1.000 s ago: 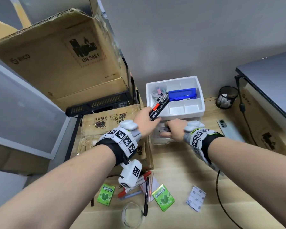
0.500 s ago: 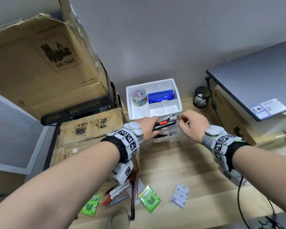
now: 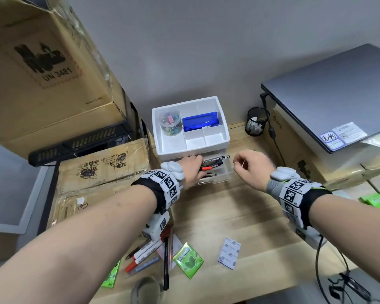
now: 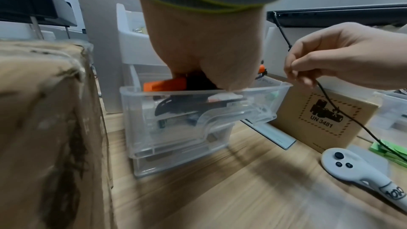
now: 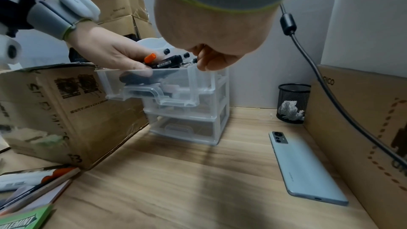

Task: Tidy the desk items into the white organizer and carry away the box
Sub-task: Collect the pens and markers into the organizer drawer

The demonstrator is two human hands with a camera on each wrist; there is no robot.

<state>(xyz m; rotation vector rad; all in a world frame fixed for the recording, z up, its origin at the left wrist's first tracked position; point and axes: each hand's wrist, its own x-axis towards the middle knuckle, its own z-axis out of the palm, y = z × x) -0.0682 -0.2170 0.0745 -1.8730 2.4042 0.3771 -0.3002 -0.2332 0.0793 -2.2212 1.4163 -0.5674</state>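
The white organizer stands at the back of the desk, its clear top drawer pulled out. My left hand grips a bundle of pens and markers and holds it low inside that drawer; an orange cap shows under the fingers. My right hand hovers just right of the drawer, fingers loosely curled, holding nothing I can see. In the right wrist view its fingertips sit close to the pen ends. A flat cardboard box lies left of the organizer.
Loose markers, two green gum packs, a white sachet and a tape roll lie near the front edge. A mesh cup, a laptop on boxes and a phone are at the right.
My left hand has brought the pens down from above the top tray into the open drawer. My right hand left the drawer front and moved right. The view has shifted.
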